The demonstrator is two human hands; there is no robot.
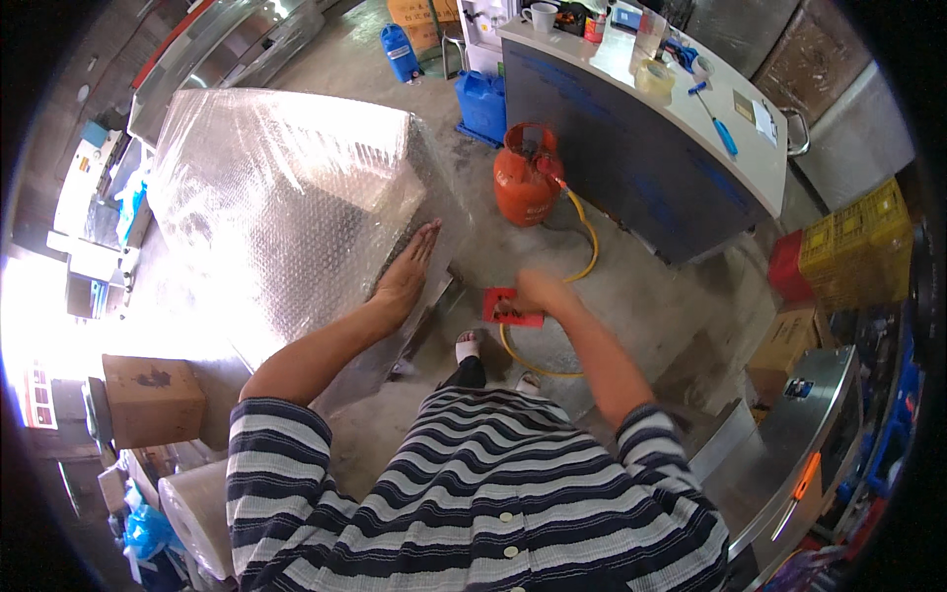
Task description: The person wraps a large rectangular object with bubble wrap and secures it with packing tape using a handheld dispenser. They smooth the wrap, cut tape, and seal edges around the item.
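Note:
A large box-shaped object wrapped in clear bubble wrap [286, 207] stands at my left, its inside mostly veiled by the film and glare. Against its right side my left hand [406, 271] lies flat, fingers stretched out and pressed together along the wrap. Out to the right and apart from the wrapped object, my right hand [541, 293] grips a flat red card [500, 308] with dark markings. Motion smears that hand a little, and its fingers partly cover the card.
An orange-red gas cylinder [523, 183] with a yellow hose [594, 242] stands ahead on the floor, beside a blue jerrycan [483, 107] and a counter [582, 51]. Yellow crates [858, 242] and a metal surface [824, 395] lie right; a cardboard box [158, 405] and plastic roll [192, 513] left.

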